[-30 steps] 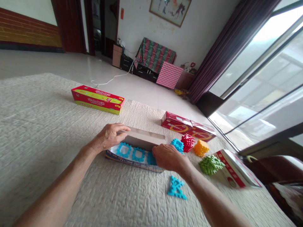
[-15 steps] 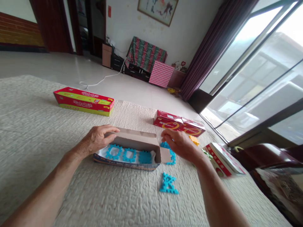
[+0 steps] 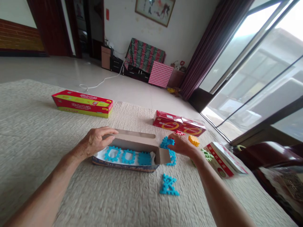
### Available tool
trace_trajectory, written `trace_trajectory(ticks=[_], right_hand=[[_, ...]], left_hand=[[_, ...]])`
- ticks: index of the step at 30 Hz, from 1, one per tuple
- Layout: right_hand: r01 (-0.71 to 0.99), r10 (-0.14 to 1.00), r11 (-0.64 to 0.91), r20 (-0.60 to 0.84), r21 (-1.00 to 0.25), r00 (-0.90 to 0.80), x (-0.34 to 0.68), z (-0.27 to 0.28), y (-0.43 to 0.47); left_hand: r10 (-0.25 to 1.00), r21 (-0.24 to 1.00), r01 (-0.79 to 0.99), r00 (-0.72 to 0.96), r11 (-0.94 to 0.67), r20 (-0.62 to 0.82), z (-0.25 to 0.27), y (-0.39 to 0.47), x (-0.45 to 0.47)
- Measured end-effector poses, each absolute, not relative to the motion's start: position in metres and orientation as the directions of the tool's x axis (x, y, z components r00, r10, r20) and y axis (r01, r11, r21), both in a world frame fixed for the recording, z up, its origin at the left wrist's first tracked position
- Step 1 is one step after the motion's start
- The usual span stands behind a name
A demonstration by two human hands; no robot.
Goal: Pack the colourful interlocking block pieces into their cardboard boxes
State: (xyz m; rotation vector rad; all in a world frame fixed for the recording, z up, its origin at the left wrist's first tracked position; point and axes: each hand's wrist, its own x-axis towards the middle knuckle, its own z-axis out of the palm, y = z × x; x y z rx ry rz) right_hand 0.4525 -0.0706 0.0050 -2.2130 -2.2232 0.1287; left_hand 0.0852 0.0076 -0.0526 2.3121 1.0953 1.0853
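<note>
An open cardboard box [image 3: 125,166] lies on the quilted cover, its long lid flap raised. Inside, on white lining, sit three blue interlocking pieces [image 3: 128,156] in a row. My left hand [image 3: 96,140] grips the box's left end, thumb and fingers at the flap corner. Beyond the box's right end, my right hand [image 3: 183,145] has its thumb and fingers around a blue interlocking piece [image 3: 166,142] in a small heap; its fingertips are partly hidden. Another blue piece [image 3: 173,158] shows behind the side flap [image 3: 165,156]. Nearer me lies a blue piece with slanted bars [image 3: 169,185].
A red and green box [image 3: 82,104] stands back left, a dark red box [image 3: 179,123] behind my right hand. Red [image 3: 180,132], yellow [image 3: 194,141] and green pieces [image 3: 207,154] lie to the right, beside a white and red box [image 3: 224,160]. The cover [image 3: 113,198] spreads underneath.
My right hand has shifted right and lower, its fingers opening from a curl to surround the heap. More blue and red pieces now show. My left hand stays at the box.
</note>
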Motion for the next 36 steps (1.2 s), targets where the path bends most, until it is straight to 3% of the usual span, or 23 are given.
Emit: trace_trajectory(ticks=[4, 9, 15, 18, 23, 32, 36], right_hand=[[0.998, 0.997, -0.001, -0.072, -0.061, -0.004, 0.45, 0.01, -0.072], [0.997, 0.993, 0.022, 0.116, -0.07, -0.014, 0.444, 0.024, -0.079], [0.886, 0.914, 0.372, 0.276, -0.277, -0.298, 0.377, 0.039, -0.088], [0.821, 0.886, 0.462, 0.217, -0.337, -0.41, 0.33, 0.036, -0.088], [0.747, 0.815, 0.576, 0.16, -0.331, -0.558, 0.275, 0.021, -0.075], [0.753, 0.805, 0.593, 0.225, -0.284, -0.549, 0.259, 0.012, -0.067], [0.765, 0.829, 0.556, 0.155, -0.324, -0.537, 0.267, 0.015, -0.072]], left_hand=[[0.776, 0.592, 0.502, 0.406, -0.63, 0.482, -0.05, 0.006, 0.086], [0.78, 0.611, 0.486, 0.396, -0.625, 0.484, -0.048, 0.004, 0.086], [0.865, 0.775, 0.394, 0.315, -0.495, 0.392, -0.045, 0.004, 0.082], [0.897, 0.843, 0.329, 0.277, -0.425, 0.344, -0.042, 0.003, 0.081], [0.912, 0.883, 0.267, 0.258, -0.385, 0.319, -0.04, 0.002, 0.082], [0.89, 0.875, 0.228, 0.275, -0.427, 0.362, -0.046, 0.005, 0.081], [0.887, 0.867, 0.244, 0.284, -0.435, 0.365, -0.047, 0.005, 0.081]])
